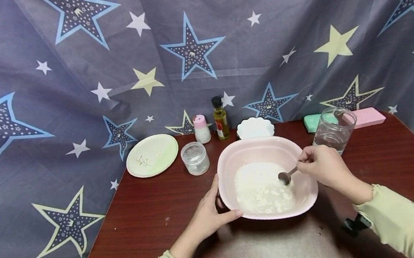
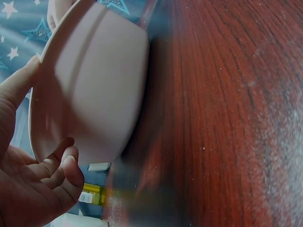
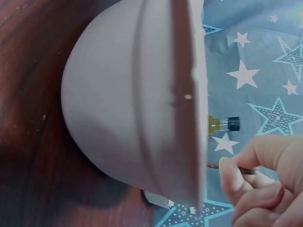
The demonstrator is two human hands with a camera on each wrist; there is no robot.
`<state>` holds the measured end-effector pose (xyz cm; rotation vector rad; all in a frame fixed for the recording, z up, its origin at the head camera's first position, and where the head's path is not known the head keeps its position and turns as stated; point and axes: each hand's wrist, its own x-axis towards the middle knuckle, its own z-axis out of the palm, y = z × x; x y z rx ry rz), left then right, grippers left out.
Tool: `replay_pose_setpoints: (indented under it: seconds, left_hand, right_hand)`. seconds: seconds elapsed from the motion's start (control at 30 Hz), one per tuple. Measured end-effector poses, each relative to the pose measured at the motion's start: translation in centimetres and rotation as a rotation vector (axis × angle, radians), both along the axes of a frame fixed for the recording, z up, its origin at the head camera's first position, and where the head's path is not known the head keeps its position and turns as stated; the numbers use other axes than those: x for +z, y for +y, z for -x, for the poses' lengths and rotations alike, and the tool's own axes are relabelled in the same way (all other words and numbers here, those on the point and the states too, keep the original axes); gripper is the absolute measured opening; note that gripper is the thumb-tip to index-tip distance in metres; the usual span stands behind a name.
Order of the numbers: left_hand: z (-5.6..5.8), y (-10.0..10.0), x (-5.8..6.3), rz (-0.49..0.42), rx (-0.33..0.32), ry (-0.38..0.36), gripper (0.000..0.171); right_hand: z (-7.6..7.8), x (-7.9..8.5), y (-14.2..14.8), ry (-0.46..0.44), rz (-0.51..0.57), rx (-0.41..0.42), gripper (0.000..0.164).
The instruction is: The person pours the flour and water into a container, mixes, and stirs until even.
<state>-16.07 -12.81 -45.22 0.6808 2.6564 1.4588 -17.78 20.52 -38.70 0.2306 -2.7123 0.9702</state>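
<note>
A pink basin [image 1: 249,152] stands on the table in the head view, holding a milky white mixture [image 1: 255,178] with pale lumps toward its near side. My left hand [image 1: 209,213] grips the basin's left end, thumb on the rim and the other fingers against the outer wall, as the left wrist view also shows. Between thumb and fingers, my right hand [image 1: 326,167] pinches the handle of a small dark metal spoon [image 1: 284,178]. The spoon's bowl is over the right part of the mixture. In the right wrist view, the basin wall [image 3: 104,94] hides the spoon's bowl.
Behind the basin are a scalloped white dish [image 1: 255,127], an oil bottle [image 1: 221,121] and a pink-capped shaker [image 1: 201,129]. A clear jar [image 1: 195,159] and an oval plate [image 1: 152,156] stand left. At right are a glass of water [image 1: 334,132], a green block [image 1: 311,123] and a pink block [image 1: 368,117].
</note>
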Motion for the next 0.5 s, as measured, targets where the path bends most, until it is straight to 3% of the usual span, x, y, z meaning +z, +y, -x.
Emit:
replay_pose_setpoints:
  seconds: [0.2,0.5]
  left_hand:
    - [0.0,-0.02,-0.01,-0.004,0.0,0.01,0.113]
    - [0.04,0.06,-0.05,-0.005,0.001,0.014,0.112]
  right_hand:
    - [-0.49,0.43,0.19,-0.102,0.034,0.068,0.012]
    - [-0.82,0.0,-0.7,-0.228,0.19,0.234,0.008]
